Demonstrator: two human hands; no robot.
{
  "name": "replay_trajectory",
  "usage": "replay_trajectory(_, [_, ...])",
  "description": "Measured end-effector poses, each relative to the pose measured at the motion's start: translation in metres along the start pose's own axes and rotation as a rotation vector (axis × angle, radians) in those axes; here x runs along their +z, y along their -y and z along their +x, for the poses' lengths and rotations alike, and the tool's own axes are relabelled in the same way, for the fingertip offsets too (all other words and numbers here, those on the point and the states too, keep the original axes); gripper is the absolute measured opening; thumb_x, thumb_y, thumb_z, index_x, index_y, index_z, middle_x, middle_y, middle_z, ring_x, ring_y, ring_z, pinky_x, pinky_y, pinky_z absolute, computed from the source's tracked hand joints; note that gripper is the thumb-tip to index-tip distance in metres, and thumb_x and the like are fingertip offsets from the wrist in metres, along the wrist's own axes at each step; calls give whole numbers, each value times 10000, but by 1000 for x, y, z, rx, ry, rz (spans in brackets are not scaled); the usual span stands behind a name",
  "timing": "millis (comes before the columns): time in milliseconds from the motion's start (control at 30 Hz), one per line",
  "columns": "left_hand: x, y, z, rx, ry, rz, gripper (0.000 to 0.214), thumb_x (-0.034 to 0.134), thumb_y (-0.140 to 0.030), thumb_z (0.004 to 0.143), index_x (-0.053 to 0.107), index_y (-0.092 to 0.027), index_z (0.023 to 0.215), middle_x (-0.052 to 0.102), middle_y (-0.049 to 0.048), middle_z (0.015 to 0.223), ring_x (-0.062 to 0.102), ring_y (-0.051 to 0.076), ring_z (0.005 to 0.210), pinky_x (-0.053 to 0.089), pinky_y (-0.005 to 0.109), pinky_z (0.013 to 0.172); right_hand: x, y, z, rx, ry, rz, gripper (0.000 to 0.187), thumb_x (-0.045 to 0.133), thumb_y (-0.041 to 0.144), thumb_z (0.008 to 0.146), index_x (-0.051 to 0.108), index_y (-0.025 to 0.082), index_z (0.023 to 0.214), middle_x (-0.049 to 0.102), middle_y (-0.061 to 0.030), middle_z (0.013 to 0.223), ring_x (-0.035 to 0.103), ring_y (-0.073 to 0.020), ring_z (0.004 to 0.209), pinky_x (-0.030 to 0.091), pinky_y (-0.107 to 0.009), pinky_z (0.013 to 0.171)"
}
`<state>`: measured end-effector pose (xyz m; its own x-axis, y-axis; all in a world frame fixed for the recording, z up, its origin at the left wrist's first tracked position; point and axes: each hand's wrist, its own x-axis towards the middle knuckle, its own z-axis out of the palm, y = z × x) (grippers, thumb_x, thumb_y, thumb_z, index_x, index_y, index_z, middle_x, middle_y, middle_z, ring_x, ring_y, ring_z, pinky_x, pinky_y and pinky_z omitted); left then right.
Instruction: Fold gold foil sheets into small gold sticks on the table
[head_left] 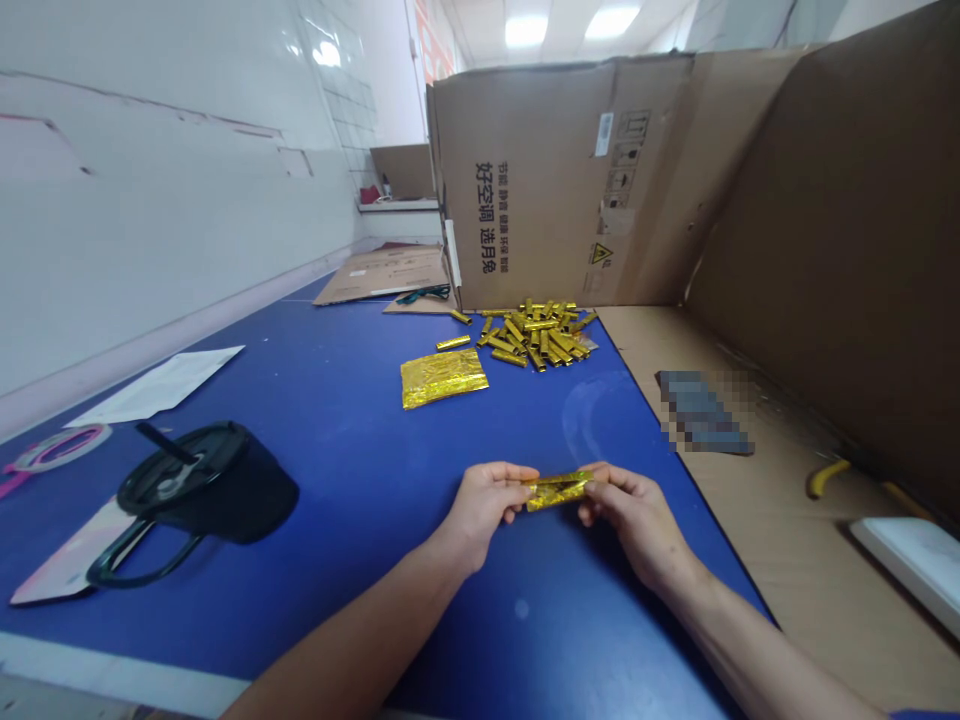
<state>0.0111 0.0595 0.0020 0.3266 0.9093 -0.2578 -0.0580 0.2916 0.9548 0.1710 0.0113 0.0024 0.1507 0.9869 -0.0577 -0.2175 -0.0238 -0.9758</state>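
Observation:
A small piece of shiny gold foil paper (559, 492), partly folded lengthwise, is stretched between my two hands above the blue table (337, 480). My left hand (487, 500) pinches its left end between thumb and fingers. At the other end, my right hand (630, 510) grips it the same way. Beyond the hands lies a flat stack of gold foil sheets (444, 377). A single rolled gold foil piece (453, 342) rests just behind the stack. To its right is a loose pile of several folded gold foil pieces (536, 335).
A dark lidded mug (217, 490) with a straw stands at the left, near a white paper (161, 383) and a pink-and-clear ring (64, 450). Large cardboard (555, 190) walls off the back and right. A blurred-out phone-like slab (701, 412) lies on cardboard at right.

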Motion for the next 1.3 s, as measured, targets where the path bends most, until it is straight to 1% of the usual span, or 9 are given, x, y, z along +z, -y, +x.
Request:
replay_trajectory(133, [1, -4, -2, 10, 62, 9, 196, 585, -126, 571, 620, -98, 762, 537, -9, 524, 383, 37, 407, 263, 164, 394, -5, 3, 3, 74, 45, 159, 55, 589, 183, 639, 608, 132, 645, 590, -3, 577, 494, -84, 447, 375, -211, 459])
replay_trajectory(300, [7, -6, -7, 140, -23, 109, 186, 561, -112, 579, 629, -112, 753, 486, -43, 484, 370, 41, 412, 268, 163, 399, -4, 2, 5, 104, 51, 292, 57, 602, 185, 639, 601, 130, 624, 583, -7, 488, 507, -98, 427, 405, -222, 466])
replay_trajectory(467, [12, 2, -10, 260, -83, 210, 164, 536, -133, 619, 632, -119, 752, 572, -4, 582, 451, 69, 499, 339, 178, 481, 0, -3, 4, 96, -49, 309, 90, 633, 209, 630, 599, 126, 635, 618, -31, 518, 560, -122, 488, 452, -245, 532])
replay_trajectory(600, [15, 8, -14, 302, -106, 279, 161, 521, -156, 648, 632, -123, 760, 606, 16, 628, 487, 86, 517, 370, 191, 499, 2, -5, 3, 89, -111, 273, 130, 643, 248, 636, 597, 126, 637, 626, -34, 513, 568, -120, 481, 456, -238, 539])
replay_trajectory(833, [18, 10, -16, 367, -111, 236, 140, 530, -163, 671, 623, -127, 769, 643, 38, 697, 567, 121, 599, 438, 209, 563, 4, 2, -1, 77, 16, 311, 137, 630, 267, 670, 593, 136, 659, 623, -28, 539, 568, -122, 509, 455, -241, 546])
replay_trajectory(933, [17, 12, -15, 403, -124, 263, 149, 523, -145, 679, 625, -135, 787, 649, 34, 733, 578, 122, 627, 450, 207, 588, 3, 3, -1, 119, 49, 377, 115, 645, 242, 657, 597, 137, 654, 615, -18, 548, 559, -110, 505, 460, -234, 540])
replay_trajectory(1067, [15, 11, -17, 482, -141, 351, 170, 505, -139, 698, 624, -150, 818, 648, 19, 737, 574, 109, 609, 448, 193, 566, 1, 3, 2, 161, 78, 469, 93, 665, 207, 636, 612, 136, 665, 611, -8, 571, 546, -93, 497, 470, -222, 533])
replay_trajectory(1167, [15, 9, -20, 520, -157, 393, 175, 506, -126, 695, 624, -155, 821, 646, 11, 717, 576, 104, 604, 448, 185, 562, -1, 4, 4, 161, 111, 503, 71, 663, 190, 638, 616, 142, 661, 609, -5, 578, 554, -94, 523, 476, -224, 563])
replay_trajectory(1300, [17, 8, -22, 537, -149, 358, 165, 508, -130, 699, 624, -153, 815, 652, 23, 743, 585, 110, 622, 458, 189, 570, 0, 7, 3, 134, 141, 533, 58, 662, 183, 637, 612, 160, 655, 634, -8, 665, 575, -103, 586, 472, -249, 645])
